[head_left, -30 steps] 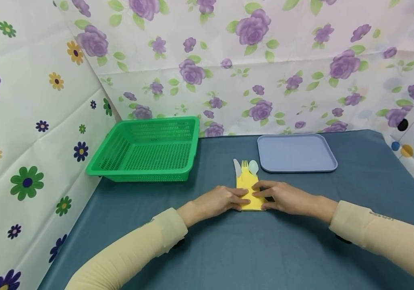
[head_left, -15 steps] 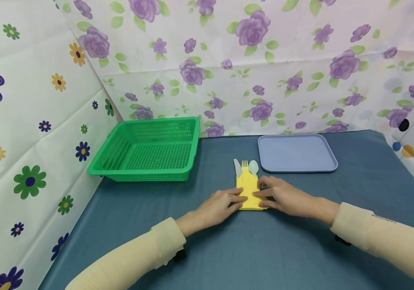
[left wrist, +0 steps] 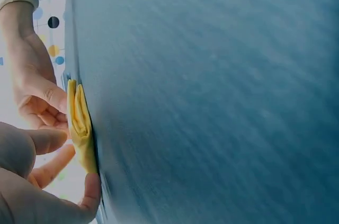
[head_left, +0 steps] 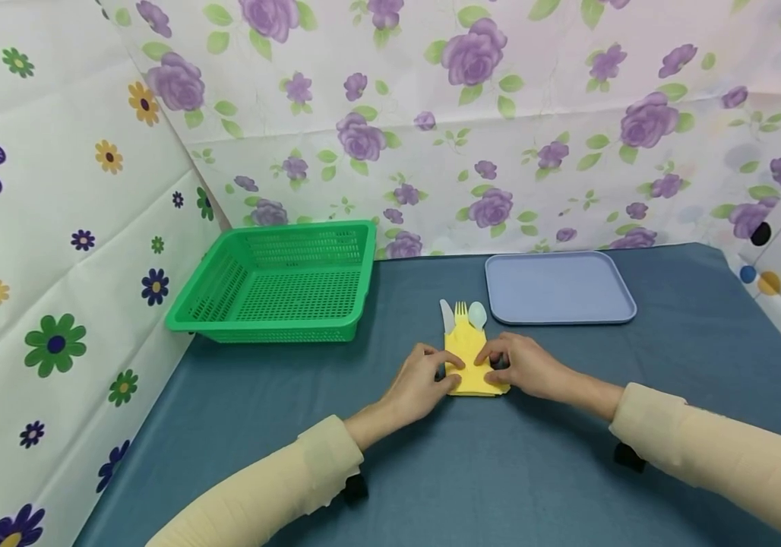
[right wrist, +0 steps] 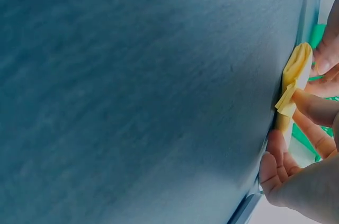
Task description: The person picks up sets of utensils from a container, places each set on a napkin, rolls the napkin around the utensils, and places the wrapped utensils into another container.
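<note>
A folded yellow napkin (head_left: 469,353) lies on the table with a whitish plastic knife (head_left: 447,315), a yellow fork (head_left: 461,311) and a pale green spoon (head_left: 477,314) sticking out of its far end. My left hand (head_left: 419,386) holds the napkin's left side, its thumb and forefinger curved onto the top. On the other side my right hand (head_left: 527,366) grips the right part in the same way. Folded layers of the napkin (left wrist: 79,115) show edge-on in the left wrist view. In the right wrist view the right thumb presses a loose fold of the napkin (right wrist: 288,97).
A green perforated basket (head_left: 301,332) stands at the back left. Behind the cutlery to the right lies a blue-grey tray (head_left: 560,289). Dark blue cloth (head_left: 418,486) covers the table, and flowered sheets (head_left: 390,182) hang at the back and left.
Both hands have shifted slightly on the napkin; the left fingers are now more arched. The napkin's lower right corner spreads a little further right. The cutlery stays in place.
</note>
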`<state>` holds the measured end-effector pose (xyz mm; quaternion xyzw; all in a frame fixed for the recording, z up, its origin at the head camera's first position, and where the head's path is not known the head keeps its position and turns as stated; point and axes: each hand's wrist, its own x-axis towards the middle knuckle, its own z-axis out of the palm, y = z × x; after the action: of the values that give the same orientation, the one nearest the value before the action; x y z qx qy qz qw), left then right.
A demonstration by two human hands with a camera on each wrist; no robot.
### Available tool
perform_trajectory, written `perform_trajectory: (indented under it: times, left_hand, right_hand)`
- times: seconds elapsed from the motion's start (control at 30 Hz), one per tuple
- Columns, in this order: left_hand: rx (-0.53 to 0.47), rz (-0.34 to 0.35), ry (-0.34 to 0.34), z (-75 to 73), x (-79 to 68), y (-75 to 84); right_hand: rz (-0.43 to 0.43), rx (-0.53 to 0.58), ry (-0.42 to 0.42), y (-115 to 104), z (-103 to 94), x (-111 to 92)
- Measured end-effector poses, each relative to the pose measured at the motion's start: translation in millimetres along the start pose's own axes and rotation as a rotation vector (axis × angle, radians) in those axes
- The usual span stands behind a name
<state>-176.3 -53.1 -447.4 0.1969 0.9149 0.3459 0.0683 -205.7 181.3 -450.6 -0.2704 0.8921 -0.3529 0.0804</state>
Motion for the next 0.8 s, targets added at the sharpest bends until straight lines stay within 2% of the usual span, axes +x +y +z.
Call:
perform_trajectory:
  times: [0.1, 0.2, 0.27, 0.43, 0.5, 0.63, 0.8]
  left_hand:
    - [-0.064, -0.025, 0.005, 1.0, 2.9, 0.4]
    - [-0.190, -0.079, 0.009, 1.2, 5.3, 0.6]
    - [-0.325, -0.137, 0.005, 0.2, 5.9, 1.1]
    - [-0.743, -0.318, -0.014, -6.3, 7.6, 3.0]
    - [-0.857, -0.370, -0.023, -9.4, 8.7, 3.0]
    - [-0.931, -0.417, -0.060, -14.0, 11.7, 1.5]
    - [-0.870, -0.417, -0.138, -15.9, 18.9, -2.3]
  right_hand:
    - [0.005, 0.000, 0.005, -0.1, 0.3, 0.0]
    - [0.008, 0.002, 0.006, -0.2, 0.7, -0.2]
    - [0.009, 0.004, 0.008, -0.2, 0.7, -0.1]
    - [0.025, -0.001, 0.010, -0.3, 0.5, 0.1]
    - [0.028, -0.004, 0.012, -0.4, 0.8, 0.0]
    - [0.029, -0.001, 0.016, -0.4, 1.7, -0.7]
    - [0.036, 0.007, 0.020, 0.2, 2.9, -2.1]
